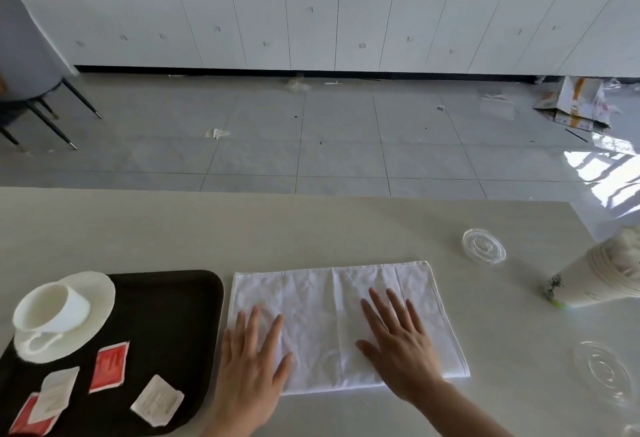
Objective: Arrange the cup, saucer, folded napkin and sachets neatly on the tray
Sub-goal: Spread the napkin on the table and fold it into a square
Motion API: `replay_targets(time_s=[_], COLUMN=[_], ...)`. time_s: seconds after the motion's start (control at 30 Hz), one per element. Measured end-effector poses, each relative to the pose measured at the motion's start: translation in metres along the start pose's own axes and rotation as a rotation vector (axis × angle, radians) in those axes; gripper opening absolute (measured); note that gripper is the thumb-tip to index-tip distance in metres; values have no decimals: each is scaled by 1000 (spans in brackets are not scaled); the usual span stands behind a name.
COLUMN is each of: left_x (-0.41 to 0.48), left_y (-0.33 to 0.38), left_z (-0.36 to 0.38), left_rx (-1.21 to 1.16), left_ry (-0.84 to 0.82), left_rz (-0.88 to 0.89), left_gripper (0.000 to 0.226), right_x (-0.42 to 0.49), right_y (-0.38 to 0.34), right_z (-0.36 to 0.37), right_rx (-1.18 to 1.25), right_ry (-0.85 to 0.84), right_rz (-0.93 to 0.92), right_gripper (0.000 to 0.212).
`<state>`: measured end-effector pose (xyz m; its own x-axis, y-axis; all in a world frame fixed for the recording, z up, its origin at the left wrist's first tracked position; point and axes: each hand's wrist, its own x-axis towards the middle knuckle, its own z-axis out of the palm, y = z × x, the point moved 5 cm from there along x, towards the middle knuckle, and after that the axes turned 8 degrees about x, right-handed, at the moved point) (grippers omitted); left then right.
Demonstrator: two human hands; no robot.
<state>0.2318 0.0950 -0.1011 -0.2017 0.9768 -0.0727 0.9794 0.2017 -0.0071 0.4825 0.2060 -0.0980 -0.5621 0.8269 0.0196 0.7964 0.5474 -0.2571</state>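
Observation:
A white napkin (pixel 332 294) lies folded into a wide rectangle on the table, to the right of the black tray (pixel 180 301). My left hand (pixel 252 364) rests flat on its left part, fingers spread. Flat on the napkin's right part lies my right hand (pixel 398 339). On the tray's far left corner a white cup (pixel 55 308) stands on a white saucer (pixel 97 291), which overhangs the rim. A red sachet (pixel 109 365) and a white sachet (pixel 157 400) lie on the tray, with another white sachet (pixel 57 393) overlapping a red one (pixel 24 419) at the near left.
Two clear plastic lids (pixel 483 246) (pixel 602 372) lie on the table at the right. A paper cup stuffed with rubbish (pixel 595 279) lies tipped near the right edge. The table's far edge (pixel 277 194) drops to a tiled floor. White cabinets stand beyond.

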Motion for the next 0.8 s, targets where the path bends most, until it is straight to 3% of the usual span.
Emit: replay_targets(time_s=[0.37, 0.8], left_x=[-12, -28], left_y=[-2, 3], left_z=[14, 10], left_rx=[65, 128], left_ry=[-40, -63], left_rz=[-27, -9], left_gripper=[70, 69], right_x=[-43, -74], right_y=[38, 40], right_z=[1, 2], right_rx=[-29, -24], right_ry=[-59, -86], right_rz=[160, 150], right_gripper=[69, 68])
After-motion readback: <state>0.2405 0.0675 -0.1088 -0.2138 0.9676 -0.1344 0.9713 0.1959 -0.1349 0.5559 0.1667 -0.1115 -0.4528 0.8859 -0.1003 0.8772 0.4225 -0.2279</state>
